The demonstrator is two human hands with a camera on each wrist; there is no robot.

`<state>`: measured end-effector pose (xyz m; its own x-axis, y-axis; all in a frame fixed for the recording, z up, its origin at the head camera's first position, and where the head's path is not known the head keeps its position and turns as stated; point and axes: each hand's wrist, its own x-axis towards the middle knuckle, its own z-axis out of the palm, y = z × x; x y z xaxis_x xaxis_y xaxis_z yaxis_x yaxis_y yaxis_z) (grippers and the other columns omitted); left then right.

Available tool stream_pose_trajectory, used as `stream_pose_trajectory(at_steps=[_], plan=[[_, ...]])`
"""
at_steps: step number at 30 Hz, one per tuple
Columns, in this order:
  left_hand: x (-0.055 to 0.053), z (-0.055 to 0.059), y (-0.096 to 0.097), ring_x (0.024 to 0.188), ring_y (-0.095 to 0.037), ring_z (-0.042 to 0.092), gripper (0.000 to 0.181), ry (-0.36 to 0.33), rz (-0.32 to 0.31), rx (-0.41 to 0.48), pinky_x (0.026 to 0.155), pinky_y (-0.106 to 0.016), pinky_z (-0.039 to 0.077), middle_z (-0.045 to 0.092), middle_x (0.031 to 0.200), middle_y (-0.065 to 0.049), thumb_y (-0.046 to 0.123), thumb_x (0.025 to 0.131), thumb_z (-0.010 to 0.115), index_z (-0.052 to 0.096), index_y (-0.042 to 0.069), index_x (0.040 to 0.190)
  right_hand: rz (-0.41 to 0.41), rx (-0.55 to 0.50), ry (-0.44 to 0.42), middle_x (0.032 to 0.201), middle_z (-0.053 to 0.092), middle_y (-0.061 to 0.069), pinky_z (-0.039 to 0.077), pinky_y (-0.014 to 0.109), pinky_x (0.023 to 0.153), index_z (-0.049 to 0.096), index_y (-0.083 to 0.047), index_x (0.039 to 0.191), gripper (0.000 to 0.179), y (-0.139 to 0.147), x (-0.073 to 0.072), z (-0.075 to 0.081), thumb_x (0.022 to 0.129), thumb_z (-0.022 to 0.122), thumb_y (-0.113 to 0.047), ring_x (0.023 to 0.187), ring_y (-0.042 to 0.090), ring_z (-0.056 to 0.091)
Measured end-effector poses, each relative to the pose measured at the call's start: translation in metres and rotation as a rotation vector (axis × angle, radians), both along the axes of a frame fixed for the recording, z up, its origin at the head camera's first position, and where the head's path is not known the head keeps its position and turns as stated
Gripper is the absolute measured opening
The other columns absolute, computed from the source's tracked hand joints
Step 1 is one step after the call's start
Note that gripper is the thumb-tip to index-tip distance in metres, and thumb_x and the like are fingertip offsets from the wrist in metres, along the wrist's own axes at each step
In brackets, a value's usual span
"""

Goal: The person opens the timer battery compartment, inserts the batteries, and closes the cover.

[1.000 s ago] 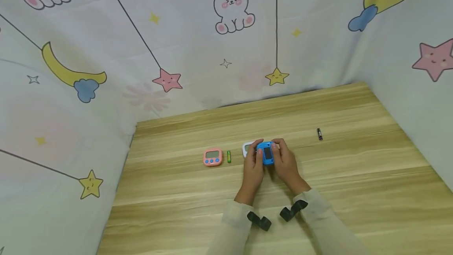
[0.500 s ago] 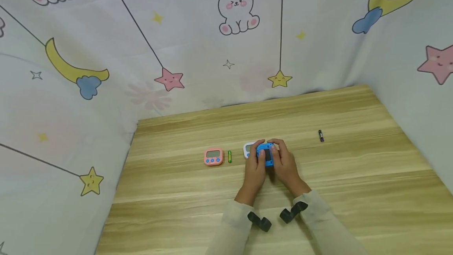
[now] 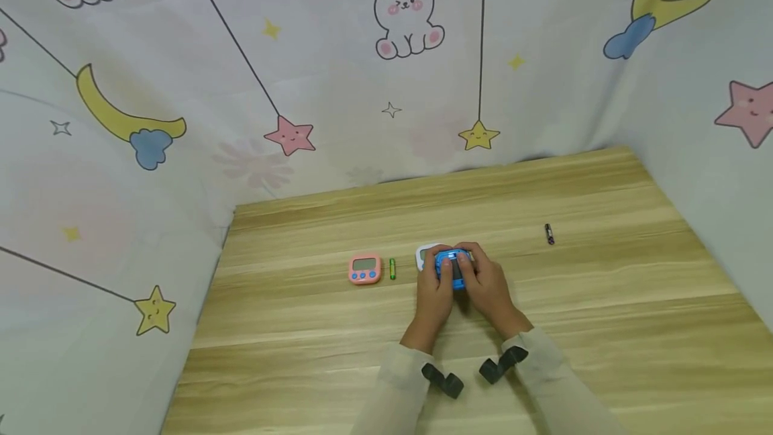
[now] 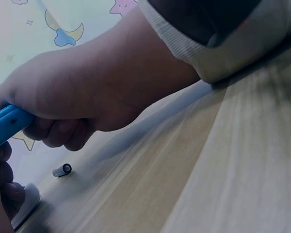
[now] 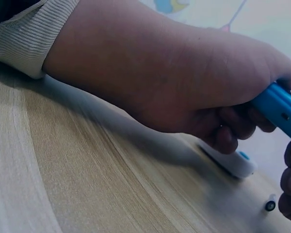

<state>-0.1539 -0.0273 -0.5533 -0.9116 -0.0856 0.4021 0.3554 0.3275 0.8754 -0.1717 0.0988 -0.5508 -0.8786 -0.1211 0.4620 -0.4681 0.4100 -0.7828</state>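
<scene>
Both hands hold a blue timer [image 3: 457, 283] above the table, a dark rectangular area on its upper face. My left hand [image 3: 433, 294] grips its left side and my right hand [image 3: 490, 291] its right side. Both thumbs lie on the upper face, with the other fingers curled around the edges. Across the left wrist view, the right hand [image 4: 82, 82] shows from the side with the timer's blue edge [image 4: 10, 121] in its grip. Partly hidden behind the left fingers, a white timer [image 3: 423, 257] lies on the table.
Left of the hands, a pink timer [image 3: 365, 268] with blue buttons lies beside a green battery [image 3: 392, 269]. A dark battery [image 3: 549, 233] lies farther right on the wooden table [image 3: 290, 341]. Printed cloth [image 3: 338, 72] hangs along the back and sides.
The blue timer has shifted slightly toward the body and tilted in the hands. The right thumb has come farther over its face. The other timers and batteries stay in place.
</scene>
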Motion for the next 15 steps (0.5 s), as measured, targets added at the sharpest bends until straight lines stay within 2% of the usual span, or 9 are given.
stream_pose_trajectory(at_steps=[5,11,15], plan=[[-0.0007,-0.0008,-0.0024,0.094,-0.018,0.062,0.024,0.003,0.036,-0.023,0.081,-0.038,0.051,0.066,0.109,-0.007,0.025,0.105,0.041,0.052,0.015,0.124,0.025,0.014,0.001,0.088,0.072,0.010,0.051,0.045,0.064,0.058,-0.015,0.117,0.018,-0.0044,-0.0009,0.0003,0.102,0.049,-0.020,0.071,0.021,0.063],[-0.0015,-0.0010,-0.0021,0.087,-0.018,0.062,0.023,-0.017,0.082,-0.054,0.075,-0.037,0.052,0.067,0.104,-0.008,0.027,0.105,0.041,0.051,0.017,0.123,0.019,0.049,0.005,0.088,0.070,0.011,0.051,0.046,0.064,0.056,-0.014,0.119,0.019,-0.0072,0.0000,0.0001,0.103,0.047,-0.018,0.070,0.023,0.062],[-0.0011,0.0001,0.0007,0.083,-0.017,0.062,0.021,-0.026,0.089,-0.056,0.072,-0.035,0.052,0.067,0.100,-0.008,0.024,0.104,0.043,0.052,0.017,0.121,0.010,0.073,0.004,0.086,0.069,0.012,0.050,0.046,0.062,0.054,-0.013,0.120,0.019,-0.0060,0.0025,0.0008,0.104,0.045,-0.017,0.068,0.024,0.060]])
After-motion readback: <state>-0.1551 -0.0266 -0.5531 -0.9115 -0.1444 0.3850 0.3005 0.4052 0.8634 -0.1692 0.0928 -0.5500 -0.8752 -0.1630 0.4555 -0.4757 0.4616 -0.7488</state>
